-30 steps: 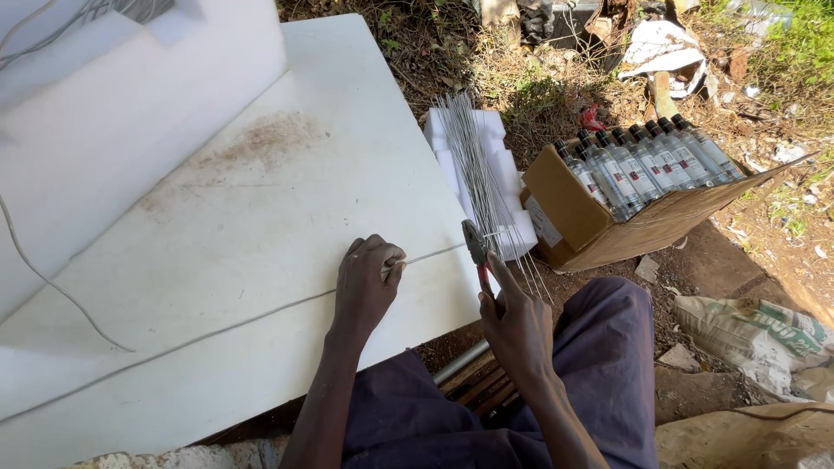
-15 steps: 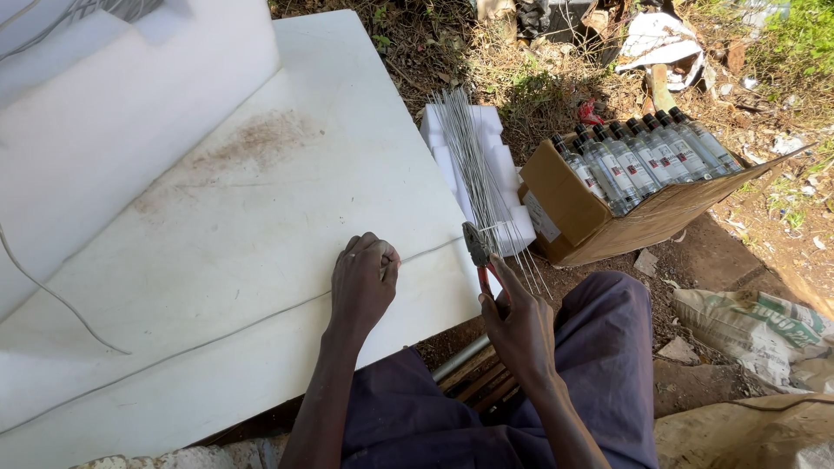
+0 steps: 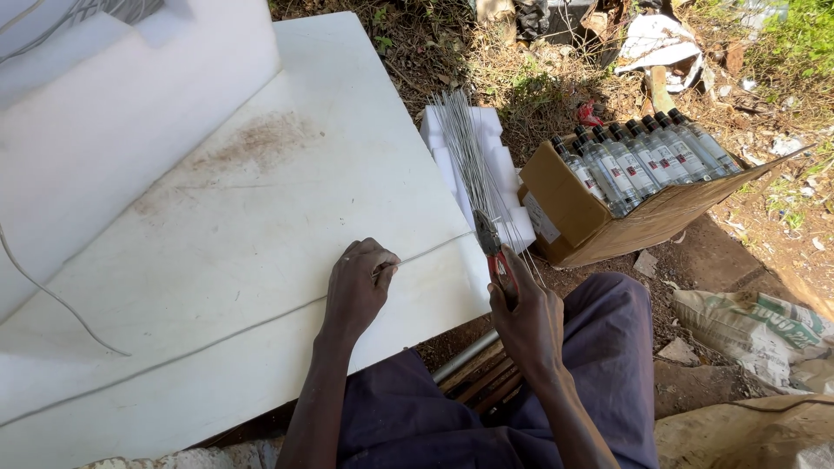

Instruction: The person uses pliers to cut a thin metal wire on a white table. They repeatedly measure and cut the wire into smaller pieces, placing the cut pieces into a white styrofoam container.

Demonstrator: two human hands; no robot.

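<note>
— Where does the left hand (image 3: 360, 291) sit, and how is it set?

— It rests on the white board (image 3: 261, 217), near its near-right edge. The fingers are curled and pressed together, pinching a thin wire (image 3: 217, 334) against the board at the thumb side.

— Which way does that wire run?

— Its long axis crosses the board from the near left up toward the right. It passes under the left hand, comes out past the fingertips and carries on toward the board's right edge, pointing at the pliers (image 3: 493, 250).

— And the right hand (image 3: 526, 317)?

— It is closed around the red handles of the pliers, just right of the board's edge, above the person's lap. The dark nose of the pliers points far and slightly left. Whether the nose grips the wire end cannot be told.

— What lies further out?

— Just beyond the pliers, a bundle of straight wire lengths (image 3: 465, 156) lies on a white foam block (image 3: 499, 169), long axis running far to near. To the right stands an open cardboard box (image 3: 608, 221) filled with clear bottles (image 3: 647, 156) with dark caps. Near right, a printed sack (image 3: 764, 326) lies on the dirt.
</note>
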